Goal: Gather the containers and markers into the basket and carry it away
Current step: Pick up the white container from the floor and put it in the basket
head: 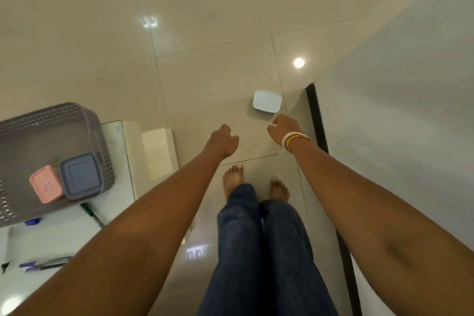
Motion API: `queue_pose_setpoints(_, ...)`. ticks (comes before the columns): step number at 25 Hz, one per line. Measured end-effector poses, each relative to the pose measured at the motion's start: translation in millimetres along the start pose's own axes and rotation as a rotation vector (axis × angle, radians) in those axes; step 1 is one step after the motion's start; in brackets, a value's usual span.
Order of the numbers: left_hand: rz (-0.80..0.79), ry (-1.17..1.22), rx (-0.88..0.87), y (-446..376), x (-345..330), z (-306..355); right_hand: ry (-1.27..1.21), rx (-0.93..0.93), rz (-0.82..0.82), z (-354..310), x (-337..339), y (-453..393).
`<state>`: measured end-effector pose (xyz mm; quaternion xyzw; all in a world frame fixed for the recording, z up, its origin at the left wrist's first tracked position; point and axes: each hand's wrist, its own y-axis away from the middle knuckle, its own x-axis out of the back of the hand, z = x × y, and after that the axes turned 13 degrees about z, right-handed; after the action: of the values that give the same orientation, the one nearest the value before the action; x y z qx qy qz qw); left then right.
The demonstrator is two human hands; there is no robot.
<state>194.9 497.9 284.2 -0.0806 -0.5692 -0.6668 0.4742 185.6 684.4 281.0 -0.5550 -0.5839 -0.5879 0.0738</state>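
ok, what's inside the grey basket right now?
The grey basket holds two lidded containers: a pink one and a larger blue-grey one, side by side. Their lids hide any contents, and the basket floor beneath them is covered. No markers visible inside.

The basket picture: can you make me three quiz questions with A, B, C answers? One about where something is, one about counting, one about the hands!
1. Where is the white container?
A in the basket
B on the floor
C on the table

2. How many containers lie in the grey basket?
A two
B four
C none

3. What does the right hand hold?
A a marker
B a lid
C nothing

Answers: 1 B, it lies on the tiles beyond the hands. 2 A, a pink container and a blue container. 3 C, its fingers grip nothing.
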Motion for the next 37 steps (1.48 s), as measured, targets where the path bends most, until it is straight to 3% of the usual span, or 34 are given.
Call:
queue_pose_setpoints(6,0.014,0.029,0.127,-161.6,-120.9,-30.0,0.104,0.059,0.063,35.5,-99.9,-171.6)
queue_pose_setpoints(10,0.081,-0.088,0.096,-246.9,-200.6,-65.7,0.201,0.057,0.183,58.5,-160.0,-271.0)
queue_pose_setpoints(13,0.098,-0.241,-0.023,-282.9,-242.7,-86.5,-0.095,-0.236,0.199,63.9,-186.7,-330.9)
queue_pose_setpoints(15,0.004,-0.333,-0.086,-295.0,-257.2,-95.5,-0.370,-0.425,0.133,66.6,-196.8,-351.7)
queue_pose_setpoints(18,-0.121,-0.479,-0.107,-309.7,-264.6,-105.1,-0.502,-0.441,0.114,72.1,-216.6,-362.5)
queue_pose_setpoints(21,-0.218,-0.575,-0.087,-317.1,-252.7,-94.3,-0.537,-0.489,0.129,66.3,-230.6,-357.5)
queue_pose_setpoints(23,-0.257,-0.511,-0.040,-325.9,-232.5,-74.6,-0.508,-0.505,0.041,59.8,-238.9,-347.9)
queue_pose_setpoints(26,-0.114,-0.241,0.006,-331.2,-193.3,-48.1,-0.642,-0.516,-0.128,47.5,-250.3,-326.1)
queue_pose_setpoints(28,0.012,-0.110,0.037,-312.9,-166.1,-44.1,-0.726,-0.513,-0.142,32.4,-244.3,-298.8)
queue_pose_setpoints(31,0.064,0.097,0.092,-252.4,-129.1,-47.2,-0.742,-0.473,-0.115,7.8,-208.9,-241.6)
queue_pose_setpoints(34,0.102,0.332,0.174,-164.0,-70.1,-48.5,-0.717,-0.396,-0.200,-27.6,-144.2,-158.7)
queue_pose_setpoints(37,0.159,0.364,0.157,-75.2,10.1,-45.0,-0.657,-0.289,-0.296,-73.1,-68.1,-64.7)
